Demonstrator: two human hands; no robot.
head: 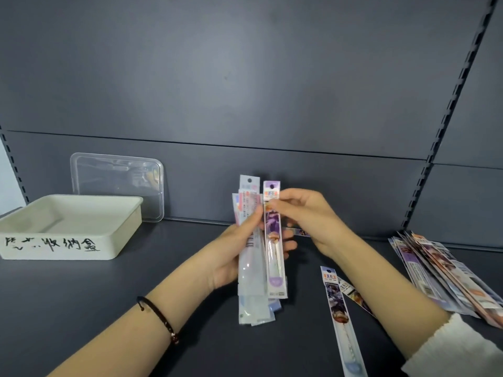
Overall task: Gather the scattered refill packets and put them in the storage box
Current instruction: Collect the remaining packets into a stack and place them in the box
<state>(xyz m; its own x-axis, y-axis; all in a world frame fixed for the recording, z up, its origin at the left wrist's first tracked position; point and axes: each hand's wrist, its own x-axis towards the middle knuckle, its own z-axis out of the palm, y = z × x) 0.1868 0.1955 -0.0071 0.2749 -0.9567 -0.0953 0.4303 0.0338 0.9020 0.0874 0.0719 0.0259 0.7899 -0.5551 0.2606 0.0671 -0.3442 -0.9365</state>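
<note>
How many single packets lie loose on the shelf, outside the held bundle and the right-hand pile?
3: a long packet left of the right forearm, a slanted packet between them, a third packet peeking out behind the held bundle. Arms may hide more.

Dark grey metal back panel point(245, 77), horizontal seam point(217, 145) across it, 2 slotted uprights at left point(13, 164) and right point(448, 112), matte dark grey shelf surface point(81, 308), soft diffuse sheen on the panel

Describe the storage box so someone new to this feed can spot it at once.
Start at the dark shelf and look to its far left. The storage box sits there, open, shallow and cream. Unlike the clear lid leaning on the wall behind it, it is opaque and carries black handwriting on its front.
</note>
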